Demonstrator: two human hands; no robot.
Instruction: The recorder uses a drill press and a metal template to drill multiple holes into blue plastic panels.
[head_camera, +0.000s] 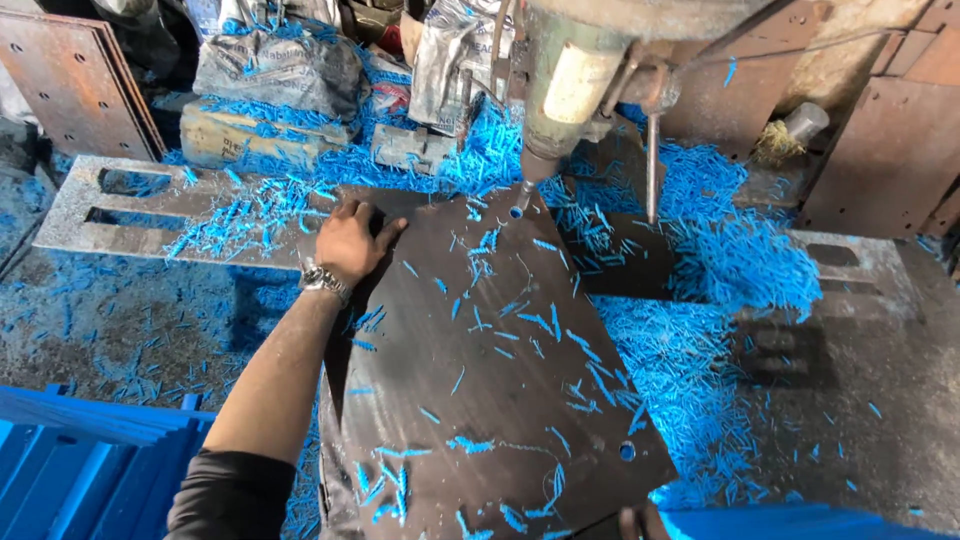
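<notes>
We have our left hand (350, 240) pressed flat, fingers spread, on the far left corner of the dark steel plate (490, 380), and that plate serves as our landmark. The open palm bears down near the plate's far edge, seemingly to keep the sheet from turning or lifting under the drill bit (520, 200), which stands just at the plate's far edge beside our fingertips. The grip pinches nothing; it only pushes. Our right hand is out of view, so we cannot tell how it is set. A wristwatch (322, 281) sits on the left wrist, over the plate's left edge.

The plate lies on the slotted bench (130, 200), which reaches out beyond the plate's left and right sides. A finished hole (627, 451) shows near the plate's near right corner. Blue shavings (720, 260) are strewn across the plate and heaped thickest to its right. The drill head (580, 80) hangs above the plate's far edge, and blue-painted pieces (70, 450) are stacked to the plate's near left.
</notes>
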